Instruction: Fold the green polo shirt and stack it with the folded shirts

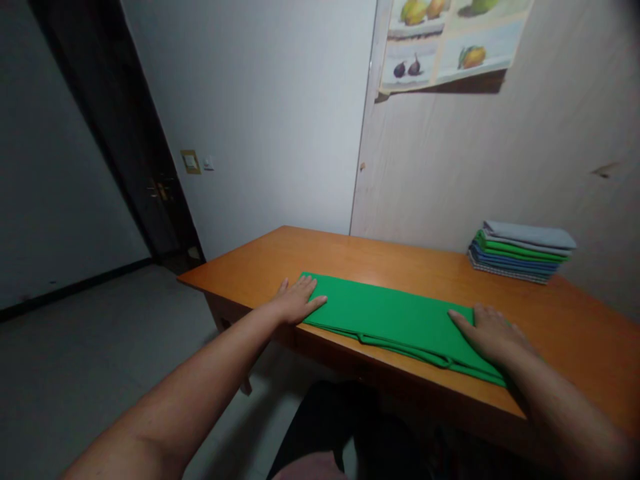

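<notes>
A bright green cloth, folded into a long strip, lies along the front of the wooden table. My left hand rests flat on the cloth's left end, fingers stretched out. My right hand lies flat on the cloth's right end, fingers together and extended. Neither hand grips anything. A strap or hem of the cloth loops along its near edge.
A stack of folded cloths in grey, green, blue and checked fabric sits at the table's back right, against the wall. A fruit poster hangs above. A dark doorway opens at the left, past bare floor.
</notes>
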A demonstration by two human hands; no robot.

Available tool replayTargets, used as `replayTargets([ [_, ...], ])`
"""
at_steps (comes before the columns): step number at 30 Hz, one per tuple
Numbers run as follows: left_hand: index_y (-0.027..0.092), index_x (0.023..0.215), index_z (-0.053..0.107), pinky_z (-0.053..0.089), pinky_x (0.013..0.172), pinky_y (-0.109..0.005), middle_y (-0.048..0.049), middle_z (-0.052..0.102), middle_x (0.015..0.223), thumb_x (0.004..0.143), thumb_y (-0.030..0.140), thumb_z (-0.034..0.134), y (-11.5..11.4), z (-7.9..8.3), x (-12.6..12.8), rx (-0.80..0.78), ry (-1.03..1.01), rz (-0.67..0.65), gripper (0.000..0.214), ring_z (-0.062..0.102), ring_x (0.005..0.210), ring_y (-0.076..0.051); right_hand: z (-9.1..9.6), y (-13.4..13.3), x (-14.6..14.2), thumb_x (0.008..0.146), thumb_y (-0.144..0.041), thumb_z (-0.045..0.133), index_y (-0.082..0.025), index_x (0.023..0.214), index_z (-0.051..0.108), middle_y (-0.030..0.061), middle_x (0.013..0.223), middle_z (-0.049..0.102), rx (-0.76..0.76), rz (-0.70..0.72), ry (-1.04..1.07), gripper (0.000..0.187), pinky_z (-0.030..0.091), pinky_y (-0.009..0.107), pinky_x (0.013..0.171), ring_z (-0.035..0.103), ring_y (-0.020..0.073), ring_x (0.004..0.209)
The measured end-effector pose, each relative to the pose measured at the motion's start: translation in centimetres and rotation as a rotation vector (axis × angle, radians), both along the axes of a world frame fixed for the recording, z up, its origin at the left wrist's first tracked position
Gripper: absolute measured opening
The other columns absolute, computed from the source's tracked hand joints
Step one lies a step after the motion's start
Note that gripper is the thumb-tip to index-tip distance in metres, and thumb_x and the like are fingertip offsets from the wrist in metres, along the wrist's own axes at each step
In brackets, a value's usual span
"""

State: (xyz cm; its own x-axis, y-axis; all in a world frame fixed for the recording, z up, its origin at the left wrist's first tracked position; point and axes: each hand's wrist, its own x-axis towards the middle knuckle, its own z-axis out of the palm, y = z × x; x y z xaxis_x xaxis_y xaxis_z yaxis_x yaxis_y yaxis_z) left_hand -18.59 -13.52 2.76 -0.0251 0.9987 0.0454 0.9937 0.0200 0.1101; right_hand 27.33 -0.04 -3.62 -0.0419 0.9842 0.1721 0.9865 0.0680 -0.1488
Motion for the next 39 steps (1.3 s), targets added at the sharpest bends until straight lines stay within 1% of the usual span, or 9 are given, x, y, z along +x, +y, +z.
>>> replayTargets([
  [4, 0.025, 0.163, 0.020, 0.003, 0.119, -0.069, -0.0098, 0.013, 0.169, 0.093, 0.079, 0.017, -0.4, -0.7, -0.5, -0.089, 0.040, 0.030, 0.089, 0.009, 0.157, -0.032, 0.8, -0.7, -0.4, 0.093, -0.074, 0.022, -0.004, 0.153, 0.037, 0.0253, 0.159, 0.037, -0.051, -0.024, -0.033, 0.094, 0.028, 0.060, 0.118, 0.035, 0.0399, 0.147],
  [10, 0.022, 0.162, 0.027, 0.002, 0.118, -0.072, -0.0132, 0.018, 0.169, 0.091, 0.080, 0.022, 0.0, 0.0, -1.4, -0.089, 0.094, 0.062, 0.091, 0.012, 0.156, -0.037, 2.4, -2.2, 0.0, 0.093, -0.074, 0.023, -0.007, 0.154, 0.039, 0.0230, 0.159, 0.039, -0.098, -0.031, -0.077, 0.092, 0.025, 0.065, 0.117, 0.034, 0.0390, 0.148],
  [13, 0.020, 0.159, 0.033, 0.005, 0.119, -0.070, -0.0143, 0.023, 0.168, 0.095, 0.076, 0.021, 0.5, 1.2, 1.0, 0.017, 0.089, 0.010, 0.086, 0.016, 0.156, -0.037, 4.5, -2.6, -1.2, 0.094, -0.073, 0.026, -0.007, 0.150, 0.044, 0.0233, 0.159, 0.039, -0.098, -0.033, -0.078, 0.089, 0.025, 0.064, 0.117, 0.033, 0.0397, 0.148],
  [18, 0.020, 0.160, 0.029, 0.007, 0.123, -0.065, -0.0116, 0.021, 0.168, 0.097, 0.073, 0.016, 2.6, 2.9, 9.1, 0.106, -0.007, -0.200, 0.084, 0.015, 0.156, -0.032, 8.2, -3.4, -7.6, 0.096, -0.072, 0.025, -0.005, 0.158, 0.031, 0.0204, 0.166, 0.026, -0.042, 0.096, -0.035, 0.092, 0.016, 0.055, 0.123, 0.020, 0.0355, 0.154],
  [22, 0.024, 0.160, 0.030, 0.007, 0.123, -0.065, -0.0070, 0.020, 0.169, 0.100, 0.067, 0.016, 3.7, 1.5, 13.9, 0.071, -0.057, -0.343, 0.075, 0.013, 0.157, -0.030, 7.0, -5.0, -12.4, 0.100, -0.066, 0.021, -0.004, 0.160, 0.025, 0.0180, 0.168, 0.020, -0.112, 0.220, -0.030, 0.086, 0.012, 0.050, 0.125, 0.012, 0.0318, 0.156],
  [28, 0.026, 0.161, 0.027, 0.010, 0.122, -0.067, -0.0053, 0.022, 0.169, 0.101, 0.059, 0.022, 3.5, -0.9, 14.9, -0.026, -0.076, -0.363, 0.068, 0.013, 0.157, -0.029, 3.9, -6.3, -13.3, 0.101, -0.060, 0.024, -0.005, 0.161, 0.022, 0.0153, 0.168, 0.018, -0.184, 0.264, -0.051, 0.081, 0.008, 0.049, 0.125, 0.012, 0.0298, 0.156],
  [32, 0.023, 0.161, 0.028, 0.010, 0.121, -0.070, -0.0070, 0.021, 0.169, 0.100, 0.055, 0.028, 3.4, -0.5, 14.9, -0.035, -0.065, -0.352, 0.068, 0.014, 0.157, -0.030, 4.6, -6.2, -13.4, 0.101, -0.057, 0.028, -0.006, 0.161, 0.024, 0.0167, 0.168, 0.017, -0.136, 0.256, -0.068, 0.079, 0.010, 0.052, 0.124, 0.012, 0.0317, 0.156],
  [35, 0.020, 0.161, 0.028, 0.009, 0.120, -0.071, -0.0082, 0.020, 0.169, 0.100, 0.053, 0.029, 3.5, -0.2, 15.1, -0.043, -0.068, -0.352, 0.069, 0.013, 0.157, -0.031, 5.4, -6.2, -13.8, 0.102, -0.052, 0.031, -0.014, 0.162, 0.023, 0.0126, 0.170, 0.012, -0.071, 0.337, -0.065, 0.072, 0.009, 0.056, 0.124, 0.008, 0.0318, 0.157],
  [39, 0.020, 0.161, 0.027, 0.008, 0.120, -0.071, -0.0078, 0.020, 0.169, 0.100, 0.052, 0.029, 3.5, -0.2, 15.1, -0.049, -0.086, -0.354, 0.069, 0.015, 0.156, -0.031, 5.5, -6.2, -14.3, 0.104, -0.052, 0.021, -0.017, 0.163, 0.022, 0.0070, 0.170, 0.015, -0.213, 0.453, -0.014, 0.068, 0.011, 0.053, 0.124, 0.011, 0.0270, 0.157],
])
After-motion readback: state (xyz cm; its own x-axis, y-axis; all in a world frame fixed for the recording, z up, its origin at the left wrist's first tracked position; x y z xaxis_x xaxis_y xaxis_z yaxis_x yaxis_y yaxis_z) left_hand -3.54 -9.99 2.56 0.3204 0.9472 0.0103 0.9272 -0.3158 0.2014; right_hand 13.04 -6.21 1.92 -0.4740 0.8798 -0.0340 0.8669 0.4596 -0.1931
